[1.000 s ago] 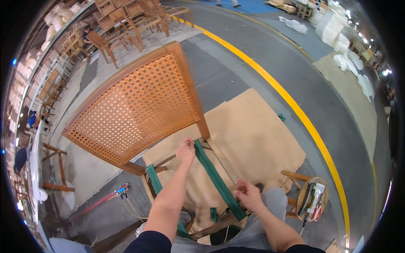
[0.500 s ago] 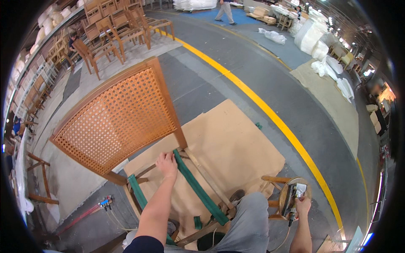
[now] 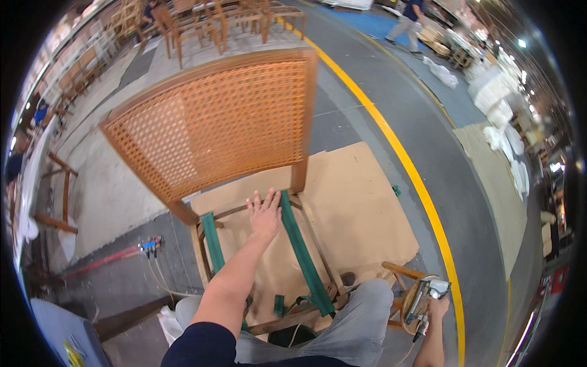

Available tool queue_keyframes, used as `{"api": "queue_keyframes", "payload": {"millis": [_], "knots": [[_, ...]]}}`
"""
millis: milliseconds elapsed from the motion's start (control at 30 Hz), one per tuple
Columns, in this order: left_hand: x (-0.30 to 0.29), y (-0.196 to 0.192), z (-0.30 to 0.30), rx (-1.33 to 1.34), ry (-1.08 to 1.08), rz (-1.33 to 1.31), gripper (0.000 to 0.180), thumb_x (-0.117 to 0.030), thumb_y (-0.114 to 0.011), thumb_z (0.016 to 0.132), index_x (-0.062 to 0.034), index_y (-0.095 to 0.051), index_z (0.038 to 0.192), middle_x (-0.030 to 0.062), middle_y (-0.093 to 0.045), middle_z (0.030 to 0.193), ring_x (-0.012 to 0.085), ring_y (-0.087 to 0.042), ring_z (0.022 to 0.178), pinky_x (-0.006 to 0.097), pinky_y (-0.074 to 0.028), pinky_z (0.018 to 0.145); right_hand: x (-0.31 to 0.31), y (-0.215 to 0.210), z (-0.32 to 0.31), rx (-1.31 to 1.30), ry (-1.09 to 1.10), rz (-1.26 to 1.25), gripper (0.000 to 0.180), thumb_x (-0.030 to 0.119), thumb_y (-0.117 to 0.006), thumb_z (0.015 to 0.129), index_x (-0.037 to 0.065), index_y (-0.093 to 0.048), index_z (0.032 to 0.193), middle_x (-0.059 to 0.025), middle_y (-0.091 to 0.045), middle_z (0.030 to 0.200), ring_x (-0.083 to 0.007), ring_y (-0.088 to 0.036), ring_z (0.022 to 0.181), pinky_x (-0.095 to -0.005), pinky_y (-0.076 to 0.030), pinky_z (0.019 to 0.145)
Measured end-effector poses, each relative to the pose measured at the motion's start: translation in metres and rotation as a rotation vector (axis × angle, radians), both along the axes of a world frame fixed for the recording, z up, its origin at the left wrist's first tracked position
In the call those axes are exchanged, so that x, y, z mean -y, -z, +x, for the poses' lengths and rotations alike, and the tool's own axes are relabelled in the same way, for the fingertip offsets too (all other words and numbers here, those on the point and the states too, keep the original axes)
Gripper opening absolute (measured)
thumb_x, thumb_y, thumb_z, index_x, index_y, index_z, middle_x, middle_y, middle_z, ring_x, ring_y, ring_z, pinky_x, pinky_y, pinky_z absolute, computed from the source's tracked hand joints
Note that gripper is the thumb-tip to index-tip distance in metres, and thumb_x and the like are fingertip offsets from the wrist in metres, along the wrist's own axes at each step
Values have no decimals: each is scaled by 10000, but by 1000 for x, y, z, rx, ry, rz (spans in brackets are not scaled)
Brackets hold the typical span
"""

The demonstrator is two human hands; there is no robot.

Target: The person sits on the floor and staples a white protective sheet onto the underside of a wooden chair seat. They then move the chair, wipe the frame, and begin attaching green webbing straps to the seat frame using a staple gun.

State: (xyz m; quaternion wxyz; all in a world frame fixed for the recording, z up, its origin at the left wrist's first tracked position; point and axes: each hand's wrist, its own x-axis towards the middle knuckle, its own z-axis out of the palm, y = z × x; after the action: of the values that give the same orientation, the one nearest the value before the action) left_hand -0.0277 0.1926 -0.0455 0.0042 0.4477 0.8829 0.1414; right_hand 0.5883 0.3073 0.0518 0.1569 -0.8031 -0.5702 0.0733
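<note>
A wooden chair with a woven cane back stands in front of me with its seat frame open. Two green webbing straps run from its back rail toward me, a right strap and a left strap. My left hand, fingers spread, lies at the back rail beside the far end of the right strap. My right hand is closed around the handle of an air staple gun, tilted over a small round wooden stool. A hose trails from the gun.
A cardboard sheet lies beneath the chair. Left of it are a red hose and a blue air fitting. Several wooden chairs stand at the back. Beyond the yellow floor line, a person walks among white wrapped bundles.
My left hand has gone from curled fingers to spread ones at the strap's far end. My right hand has tilted the staple gun over the stool. The view has shifted.
</note>
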Motion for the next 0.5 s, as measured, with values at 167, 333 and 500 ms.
{"api": "queue_keyframes", "payload": {"millis": [167, 333, 500], "knots": [[4, 1, -3, 46, 3, -48, 609, -352, -577, 1036, -262, -412, 1616, -24, -317, 1714, 415, -214, 1583, 662, -109, 1278, -11, -43, -38, -440, -227, 108, 364, 53, -718, 765, -22, -678, 1118, -117, -705, 882, -251, -695, 764, -375, -541, 695], [11, 7, -7, 80, -18, -41, 595, -346, -555, 1054, -265, -396, 1622, -24, -294, 1718, 414, -177, 1591, 665, -89, 1278, -26, -107, -187, -988, -323, -247, 254, 184, -762, 944, 54, -661, 1138, -14, -620, 808, -144, -599, 587, -290, -496, 539], [7, 10, -7, 131, -10, -32, 588, -352, -533, 1069, -270, -381, 1631, -30, -265, 1731, 418, -149, 1599, 665, -60, 1279, -14, -92, -366, -994, -531, -672, 286, 242, -782, 959, 58, -651, 1135, -22, -636, 825, -143, -605, 559, -322, -507, 479]]}}
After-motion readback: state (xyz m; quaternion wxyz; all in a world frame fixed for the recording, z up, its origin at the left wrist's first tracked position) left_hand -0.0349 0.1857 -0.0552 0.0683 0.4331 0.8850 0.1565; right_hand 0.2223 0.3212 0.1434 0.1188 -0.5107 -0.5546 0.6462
